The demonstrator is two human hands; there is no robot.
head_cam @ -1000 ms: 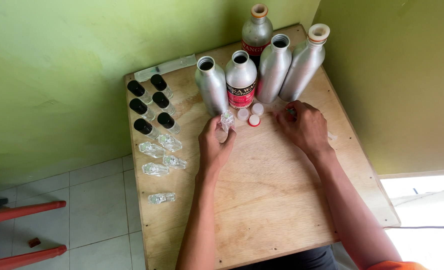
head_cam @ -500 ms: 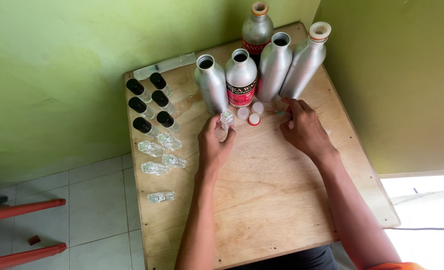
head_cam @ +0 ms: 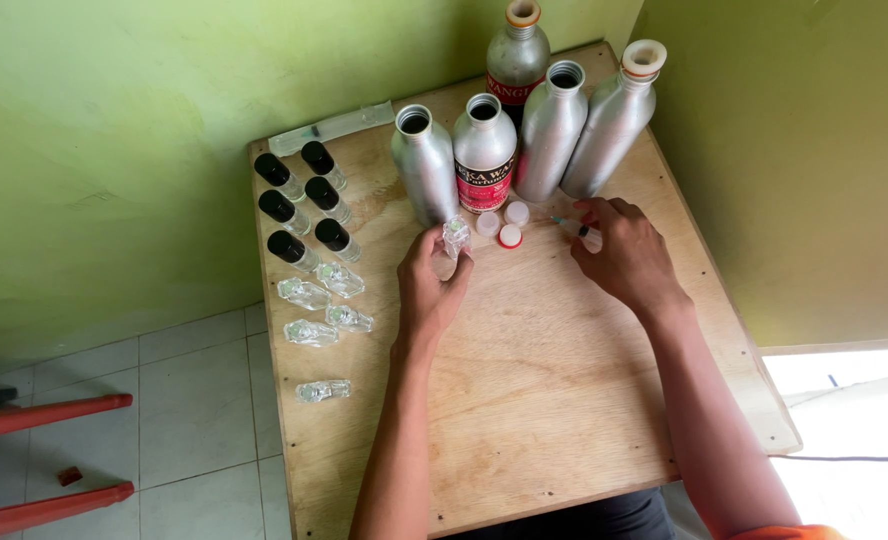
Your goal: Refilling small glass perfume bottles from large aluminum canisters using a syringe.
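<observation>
The left hand (head_cam: 432, 285) is pinching a small clear glass vial (head_cam: 455, 237) upright just before the silver aluminium bottles (head_cam: 426, 175) on the wooden table (head_cam: 544, 400). The right hand (head_cam: 624, 250) is closing its fingers around a thin clear syringe (head_cam: 572, 226) beside the small white caps (head_cam: 509, 236).

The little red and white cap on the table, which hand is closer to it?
Left. The left hand, holding a small clear bottle, is just beside the red and white cap. The right hand is farther off on its other side, touching a small syringe.

My left hand (head_cam: 432, 285) pinches a small clear vial (head_cam: 455, 237); my right hand (head_cam: 624, 255) grips a syringe (head_cam: 572, 226) near the metal bottles (head_cam: 549, 130).
</observation>
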